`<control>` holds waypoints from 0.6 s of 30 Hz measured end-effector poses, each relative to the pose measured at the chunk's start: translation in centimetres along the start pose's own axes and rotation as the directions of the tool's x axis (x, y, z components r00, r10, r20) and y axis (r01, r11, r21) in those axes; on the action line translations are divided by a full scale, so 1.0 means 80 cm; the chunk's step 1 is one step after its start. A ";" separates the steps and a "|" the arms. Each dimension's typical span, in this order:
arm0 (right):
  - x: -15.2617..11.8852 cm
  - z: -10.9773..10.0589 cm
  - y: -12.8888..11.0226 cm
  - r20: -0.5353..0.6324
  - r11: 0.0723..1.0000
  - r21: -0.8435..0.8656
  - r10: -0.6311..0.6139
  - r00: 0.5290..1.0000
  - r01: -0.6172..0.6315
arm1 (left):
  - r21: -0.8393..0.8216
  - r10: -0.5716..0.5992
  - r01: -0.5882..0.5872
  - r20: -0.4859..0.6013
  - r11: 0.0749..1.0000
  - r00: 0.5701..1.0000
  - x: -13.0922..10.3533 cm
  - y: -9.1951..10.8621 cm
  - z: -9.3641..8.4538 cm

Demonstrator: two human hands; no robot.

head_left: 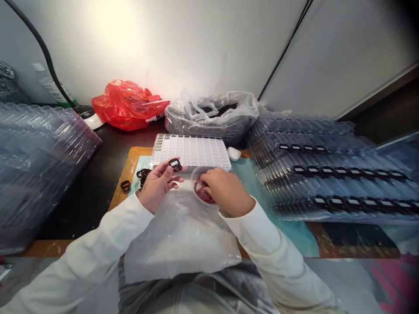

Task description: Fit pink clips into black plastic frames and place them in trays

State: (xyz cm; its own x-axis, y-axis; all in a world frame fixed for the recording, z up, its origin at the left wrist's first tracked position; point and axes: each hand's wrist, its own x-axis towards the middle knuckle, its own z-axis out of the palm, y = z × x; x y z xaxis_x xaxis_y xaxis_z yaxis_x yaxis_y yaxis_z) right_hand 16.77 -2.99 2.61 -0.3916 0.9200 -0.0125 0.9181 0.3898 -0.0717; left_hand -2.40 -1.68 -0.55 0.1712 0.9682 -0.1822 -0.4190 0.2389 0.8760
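Note:
My left hand [159, 185] pinches a small black casing with a light display window [175, 165] between thumb and fingers, held up off the worktop. My right hand [227, 192] reaches into a round clear tub [193, 188] of small dark red pieces [200, 190]; its fingertips are down among them and partly hidden, so I cannot make out what they grip. Several similar black casings [143, 174] lie behind my left hand, and one more [125, 186] sits apart to the left. Behind the tub stands a white gridded tray [193, 150] with small pieces in its left column.
Stacked clear plastic trays [39, 161] rise at the left. More stacked trays [327, 174] at the right carry rows of black casings. A red bag [127, 107] and a clear bag [209, 115] lie against the wall. A translucent sheet [183, 244] covers the front edge.

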 end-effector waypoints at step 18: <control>-0.004 -0.015 0.012 -0.037 0.975 0.217 0.051 0.998 -0.042 | -0.002 -0.049 0.050 0.069 0.999 0.996 -0.001 -0.007 -0.001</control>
State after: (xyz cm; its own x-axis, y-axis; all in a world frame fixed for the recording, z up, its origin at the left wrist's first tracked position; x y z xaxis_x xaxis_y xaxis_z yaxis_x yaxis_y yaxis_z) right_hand 17.84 -2.88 3.77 -0.3416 0.9396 0.0208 0.8985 0.3330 -0.2861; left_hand -2.28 -1.89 -1.08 0.2526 0.9479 -0.1940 -0.4117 0.2868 0.8650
